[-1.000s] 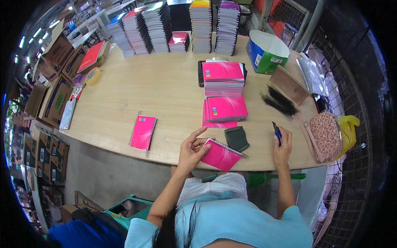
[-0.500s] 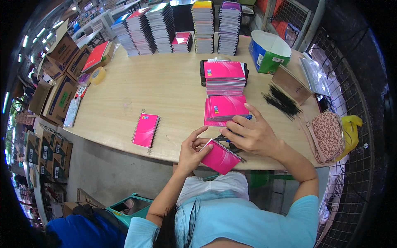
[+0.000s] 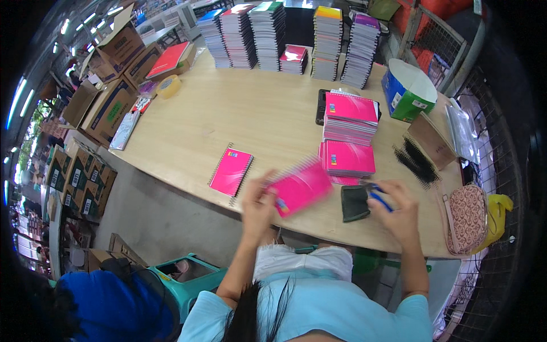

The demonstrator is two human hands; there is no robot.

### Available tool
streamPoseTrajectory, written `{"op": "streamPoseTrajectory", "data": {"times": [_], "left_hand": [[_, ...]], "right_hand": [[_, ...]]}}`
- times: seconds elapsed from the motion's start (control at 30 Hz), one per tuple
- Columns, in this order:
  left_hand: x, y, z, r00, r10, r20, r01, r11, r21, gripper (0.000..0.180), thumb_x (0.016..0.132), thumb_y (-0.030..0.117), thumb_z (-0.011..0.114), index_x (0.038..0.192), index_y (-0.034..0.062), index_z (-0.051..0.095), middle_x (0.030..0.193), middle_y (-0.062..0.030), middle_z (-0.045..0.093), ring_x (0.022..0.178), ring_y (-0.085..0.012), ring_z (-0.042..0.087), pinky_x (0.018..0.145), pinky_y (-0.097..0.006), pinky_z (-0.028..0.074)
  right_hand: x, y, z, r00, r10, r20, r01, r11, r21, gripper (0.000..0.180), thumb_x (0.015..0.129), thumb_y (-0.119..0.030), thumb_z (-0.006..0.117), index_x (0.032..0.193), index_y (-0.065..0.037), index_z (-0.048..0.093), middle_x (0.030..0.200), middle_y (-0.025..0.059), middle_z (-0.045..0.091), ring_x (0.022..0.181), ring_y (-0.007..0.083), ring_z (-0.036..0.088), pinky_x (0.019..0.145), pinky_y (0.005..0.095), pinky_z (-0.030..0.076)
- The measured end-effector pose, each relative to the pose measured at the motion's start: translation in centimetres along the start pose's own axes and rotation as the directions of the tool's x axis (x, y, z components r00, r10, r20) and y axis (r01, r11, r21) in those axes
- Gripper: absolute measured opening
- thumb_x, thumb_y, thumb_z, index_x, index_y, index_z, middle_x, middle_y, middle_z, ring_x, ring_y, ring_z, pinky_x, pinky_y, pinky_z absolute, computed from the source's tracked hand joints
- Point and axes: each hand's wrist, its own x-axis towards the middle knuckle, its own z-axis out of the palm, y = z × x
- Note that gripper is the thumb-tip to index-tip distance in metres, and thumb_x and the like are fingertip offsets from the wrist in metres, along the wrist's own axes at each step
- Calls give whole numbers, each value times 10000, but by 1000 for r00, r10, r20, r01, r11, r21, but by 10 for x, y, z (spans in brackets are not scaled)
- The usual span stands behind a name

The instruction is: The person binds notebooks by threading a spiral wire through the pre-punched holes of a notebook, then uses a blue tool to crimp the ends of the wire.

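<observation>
My left hand [image 3: 259, 202] grips a pink spiral-bound notebook [image 3: 302, 188] by its left end, holding it above the table's front part; both are smeared by motion. To the right, my right hand [image 3: 399, 208] is closed around blue-handled pliers [image 3: 380, 199], their jaws partly hidden. A dark square pad [image 3: 354, 203] lies on the table just left of that hand. Another pink notebook [image 3: 231, 171] rests left of the held one, a loose wire end sticking out at its lower corner. Beyond the pad sit two piles of pink notebooks, a nearer pile [image 3: 348, 158] and a farther pile [image 3: 350, 114].
Tall notebook stacks [image 3: 268, 34] line the table's far edge. At the right stand an open blue-green box [image 3: 407, 91], black wire spirals [image 3: 417, 162], a brown board [image 3: 430, 142] and a patterned pouch [image 3: 466, 219]. Tape [image 3: 168, 86] and cartons [image 3: 111, 108] are at the left.
My left hand has swung the notebook up over the table, away from the pliers. My right hand has moved apart to the right with the pliers, uncovering the dark pad. The view has shifted.
</observation>
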Motion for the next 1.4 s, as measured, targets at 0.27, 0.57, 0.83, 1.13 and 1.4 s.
{"op": "streamPoseTrajectory", "data": {"times": [0.27,0.57,0.83,1.13,1.4], "left_hand": [[56,-48,-105,863,-16,-505,3,1000,-27,356,981,-41,532,1315,17,644,1138,-78,611,1005,-120,631,852,-246,524],[46,-41,-109,898,-38,-438,382,563,733,450,847,202,717,1296,185,685,1196,-157,556,1133,-348,543,976,-494,453],[54,-33,-54,866,452,-214,-133,621,772,502,818,187,767,1303,141,645,1346,-190,503,1267,-373,472,988,-474,468],[115,-21,124,959,-95,268,-21,916,400,329,854,203,799,1062,-18,671,918,-132,687,778,-172,667,694,-311,558],[114,-37,120,964,-142,224,121,987,104,230,861,96,769,976,-18,606,850,-118,706,750,-136,689,643,-298,560]], "right_hand": [[-51,95,1,948,264,-179,-286,952,-109,317,798,-118,789,1078,17,725,978,156,693,880,275,691,819,349,541],[-86,141,16,905,342,-254,-411,856,-313,408,758,-152,805,1132,-15,712,1148,177,639,1158,352,560,972,434,457],[-65,71,64,987,-159,22,158,940,-304,554,633,-133,831,1176,-181,736,1384,169,532,1203,348,552,938,462,458],[-51,90,18,999,21,41,-10,965,-263,506,627,-243,864,1118,-174,758,1205,108,630,940,278,606,791,422,476],[35,202,-9,953,122,-279,-267,773,-575,193,793,-126,725,984,-103,708,1060,89,588,1072,294,544,882,461,457]]}}
